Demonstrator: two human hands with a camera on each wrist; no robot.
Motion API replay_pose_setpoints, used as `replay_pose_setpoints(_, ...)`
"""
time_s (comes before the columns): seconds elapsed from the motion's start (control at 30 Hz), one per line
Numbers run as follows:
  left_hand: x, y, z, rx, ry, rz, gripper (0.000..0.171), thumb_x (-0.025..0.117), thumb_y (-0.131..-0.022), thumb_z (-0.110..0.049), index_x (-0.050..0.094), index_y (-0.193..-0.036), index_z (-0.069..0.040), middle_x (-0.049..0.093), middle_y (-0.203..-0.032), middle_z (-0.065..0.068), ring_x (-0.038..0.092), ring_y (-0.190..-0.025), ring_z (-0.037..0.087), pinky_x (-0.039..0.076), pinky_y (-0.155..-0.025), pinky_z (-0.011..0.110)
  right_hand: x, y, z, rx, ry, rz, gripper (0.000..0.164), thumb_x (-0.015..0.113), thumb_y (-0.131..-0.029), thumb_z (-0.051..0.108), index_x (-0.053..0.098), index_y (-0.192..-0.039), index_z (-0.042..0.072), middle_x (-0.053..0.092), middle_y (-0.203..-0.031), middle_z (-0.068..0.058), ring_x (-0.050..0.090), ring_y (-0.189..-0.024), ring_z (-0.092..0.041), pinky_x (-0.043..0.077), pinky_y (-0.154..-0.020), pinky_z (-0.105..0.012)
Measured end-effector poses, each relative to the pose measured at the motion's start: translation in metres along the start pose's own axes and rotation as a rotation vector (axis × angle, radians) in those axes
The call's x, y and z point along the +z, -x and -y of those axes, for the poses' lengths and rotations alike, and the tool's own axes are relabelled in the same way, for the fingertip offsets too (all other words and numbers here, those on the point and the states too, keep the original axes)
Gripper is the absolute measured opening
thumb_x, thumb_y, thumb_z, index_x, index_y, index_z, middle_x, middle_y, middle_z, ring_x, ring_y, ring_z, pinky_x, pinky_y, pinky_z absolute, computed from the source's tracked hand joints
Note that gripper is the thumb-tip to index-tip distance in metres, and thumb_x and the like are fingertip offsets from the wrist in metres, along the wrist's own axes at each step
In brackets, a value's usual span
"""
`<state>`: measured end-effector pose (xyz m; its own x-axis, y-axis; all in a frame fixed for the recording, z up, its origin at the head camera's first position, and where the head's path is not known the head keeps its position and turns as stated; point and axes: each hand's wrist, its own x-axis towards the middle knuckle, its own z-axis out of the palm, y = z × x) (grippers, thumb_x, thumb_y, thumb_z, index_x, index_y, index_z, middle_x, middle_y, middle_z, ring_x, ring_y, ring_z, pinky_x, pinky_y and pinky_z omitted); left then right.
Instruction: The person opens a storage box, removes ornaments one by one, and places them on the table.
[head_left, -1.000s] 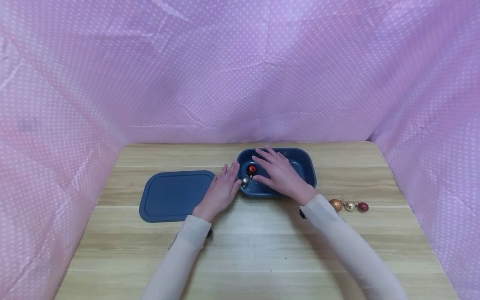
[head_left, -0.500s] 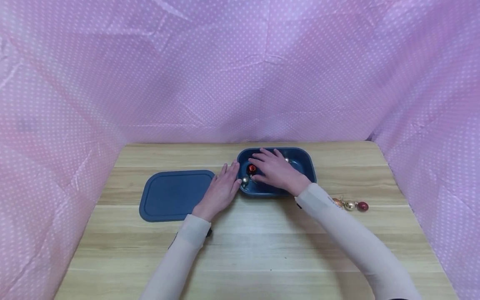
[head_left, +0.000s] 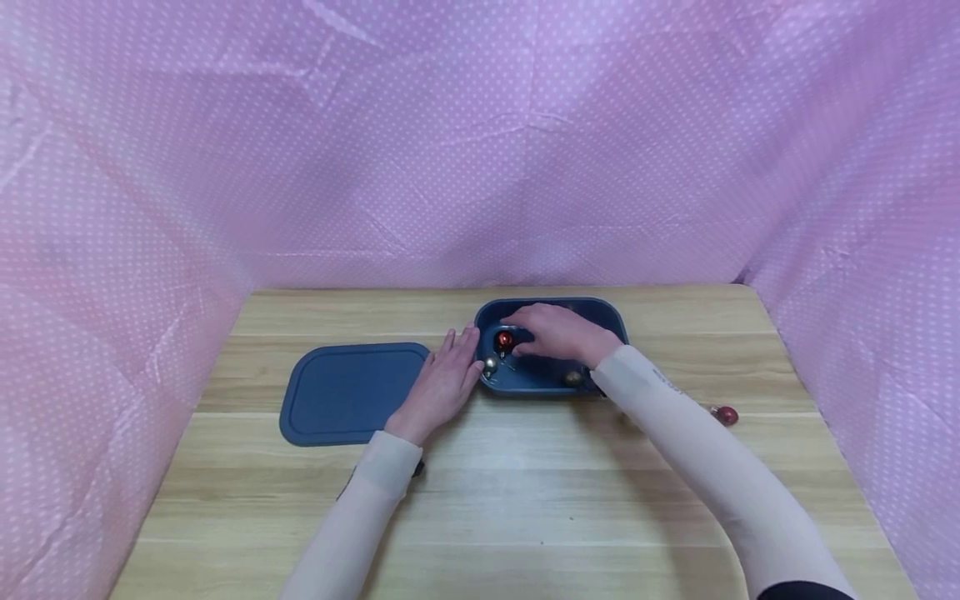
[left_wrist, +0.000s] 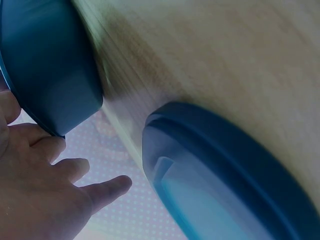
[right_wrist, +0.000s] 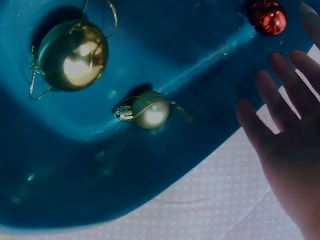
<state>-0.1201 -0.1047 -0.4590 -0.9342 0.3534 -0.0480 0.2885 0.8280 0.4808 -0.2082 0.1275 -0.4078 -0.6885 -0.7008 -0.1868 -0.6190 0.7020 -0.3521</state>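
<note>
A dark blue rectangular box (head_left: 525, 390) stands at the back of the table with several Christmas baubles in it. A red bauble (head_left: 504, 340) and a small silvery bauble (head_left: 491, 365) lie at its left end, a gold bauble (head_left: 573, 378) near its front wall. The right wrist view shows a shiny gold bauble (right_wrist: 73, 56) and a smaller pale gold bauble (right_wrist: 151, 110). My right hand (head_left: 558, 331) reaches over the box beside the red bauble, fingers apart and holding nothing visible. My left hand (head_left: 438, 383) rests its straight fingers against the box's left rim.
Left of the box lies a flat dark blue lid (head_left: 348, 396), partly under my left hand. A dark red bauble (head_left: 725, 415) sits on the wooden table (head_left: 495, 517) to the right; my right sleeve covers what lies beside it. Pink dotted cloth (head_left: 450, 167) hangs behind.
My right hand has tipped lower into the box, and its sleeve now covers the baubles left of the dark red one. A gold bauble shows by the front wall. My left hand stays put.
</note>
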Motion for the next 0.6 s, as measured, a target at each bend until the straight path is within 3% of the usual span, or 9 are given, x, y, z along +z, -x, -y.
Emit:
replay_pose_setpoints(0.33, 0.0, 0.001, -0.001, -0.001, 0.011, -0.005, 0.059, 0.037, -0.114, -0.035, 0.021, -0.166, -0.013, 0.016, -0.172, 0.002, 0.013, -0.158, 0.033, 0.02, -0.12, 0.067, -0.003, -0.015, -0.003, 0.021, -0.049, 0.114, 0.057, 0.074, -0.098, 0.029, 0.057, -0.149, 0.009, 0.054, -0.152, -0.013, 0.048, -0.143, -0.03, 0.036, -0.118, -0.049)
replay_pose_setpoints(0.6, 0.001, -0.001, 0.0, -0.005, -0.001, 0.003, 0.06, 0.035, -0.114, -0.037, 0.019, -0.167, -0.013, 0.014, -0.173, 0.001, 0.012, -0.159, 0.032, 0.021, -0.12, 0.066, 0.0, -0.021, -0.008, 0.054, -0.088, 0.141, 0.056, 0.074, -0.099, 0.028, 0.057, -0.149, 0.01, 0.056, -0.15, -0.013, 0.05, -0.141, -0.03, 0.038, -0.117, -0.049)
